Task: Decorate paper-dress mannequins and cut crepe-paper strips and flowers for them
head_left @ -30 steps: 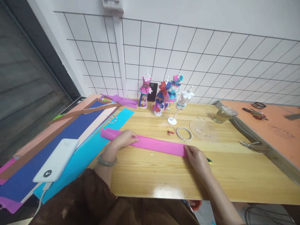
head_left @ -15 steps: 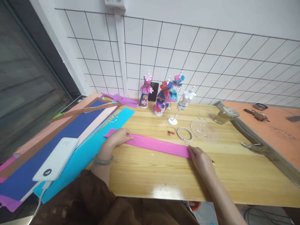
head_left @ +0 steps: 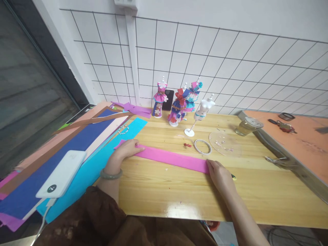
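Observation:
A long pink strip of paper (head_left: 171, 160), which looks like crepe paper, stretches across the wooden table between my two hands. Its left end is pinched under the thumb and fingers of my left hand (head_left: 128, 149), with a corner showing beyond the hand. My right hand (head_left: 220, 174) grips the other end between thumb and fingertips. Just behind the strip lie a roll of narrow white tape (head_left: 203, 147) and a small red piece (head_left: 187, 145). A yellow-and-black object (head_left: 233, 177) pokes out beside my right hand, mostly hidden.
Coloured paper sheets (head_left: 64, 153) cover the left side, with a white power bank (head_left: 61, 173) and a beaded bracelet (head_left: 123, 129) on them. A bare white mini mannequin (head_left: 205, 108) and dressed ones (head_left: 160, 99) stand at the back. A lidded cup (head_left: 249, 126) and scissors (head_left: 279, 160) are right.
My left hand has shifted slightly left along the strip, its thumb now a little farther from the right end. My right hand holds its place on the strip.

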`<action>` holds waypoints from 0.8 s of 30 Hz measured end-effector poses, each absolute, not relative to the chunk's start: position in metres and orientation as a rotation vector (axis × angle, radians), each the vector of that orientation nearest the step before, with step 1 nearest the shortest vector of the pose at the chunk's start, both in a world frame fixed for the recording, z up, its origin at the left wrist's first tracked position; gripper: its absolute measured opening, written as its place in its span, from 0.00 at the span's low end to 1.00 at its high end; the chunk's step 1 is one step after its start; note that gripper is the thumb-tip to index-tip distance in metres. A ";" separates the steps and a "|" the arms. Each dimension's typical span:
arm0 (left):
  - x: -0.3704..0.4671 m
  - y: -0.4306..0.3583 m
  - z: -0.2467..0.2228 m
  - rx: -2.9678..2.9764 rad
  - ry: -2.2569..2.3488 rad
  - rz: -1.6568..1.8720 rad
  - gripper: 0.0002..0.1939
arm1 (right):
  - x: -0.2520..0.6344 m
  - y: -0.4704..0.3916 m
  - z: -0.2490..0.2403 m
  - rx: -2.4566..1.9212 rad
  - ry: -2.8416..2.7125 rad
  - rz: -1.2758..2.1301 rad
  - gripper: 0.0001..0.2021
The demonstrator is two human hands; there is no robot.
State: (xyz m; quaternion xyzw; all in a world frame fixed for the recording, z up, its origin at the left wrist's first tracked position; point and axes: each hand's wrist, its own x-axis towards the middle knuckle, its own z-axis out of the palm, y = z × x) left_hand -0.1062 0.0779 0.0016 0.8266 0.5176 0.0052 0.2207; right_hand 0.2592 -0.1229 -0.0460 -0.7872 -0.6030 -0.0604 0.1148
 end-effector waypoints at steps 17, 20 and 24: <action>-0.114 0.082 -0.001 2.380 1.534 0.050 0.15 | 0.261 -0.122 -0.044 -2.433 -1.828 -0.215 0.12; -0.115 0.084 -0.003 2.371 1.561 0.032 0.16 | 0.261 -0.122 -0.044 -2.455 -1.836 -0.217 0.12; -0.116 0.086 -0.005 2.349 1.599 0.002 0.16 | 0.261 -0.121 -0.045 -2.468 -1.841 -0.225 0.12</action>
